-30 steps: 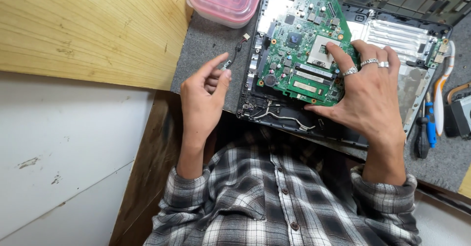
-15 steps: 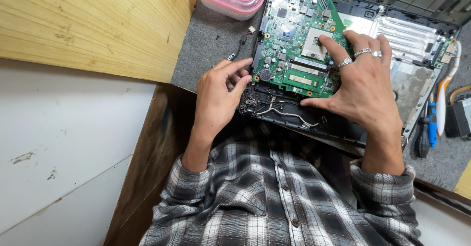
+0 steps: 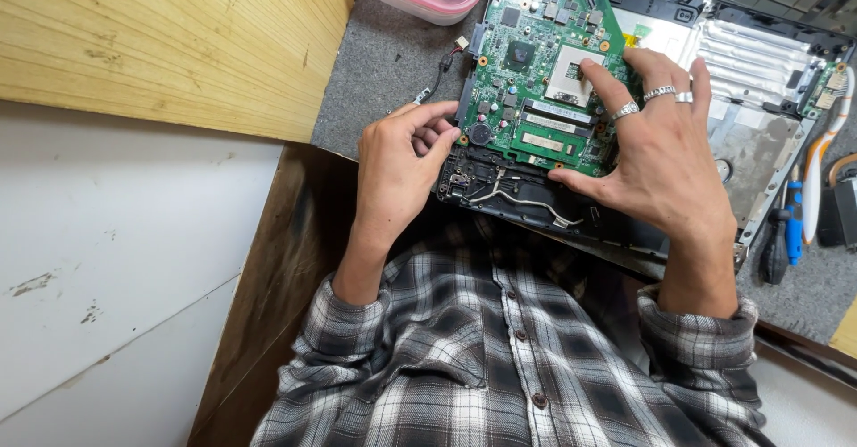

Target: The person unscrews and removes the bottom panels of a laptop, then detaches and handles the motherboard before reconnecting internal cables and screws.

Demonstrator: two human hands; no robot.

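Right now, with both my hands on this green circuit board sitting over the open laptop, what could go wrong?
1. The right hand lies spread across the green circuit board, a fingertip at the bare processor socket; pressure there might damage it.
2. The metal rings sit close over the board and could scrape or catch parts.
3. The left hand grips the board's edge above the loose wires in the laptop base; a lift or shift may snag them.

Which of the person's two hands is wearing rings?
The right hand, spread flat over the green circuit board, has silver rings on three fingers. The left hand, pinching the board's edge, is bare.
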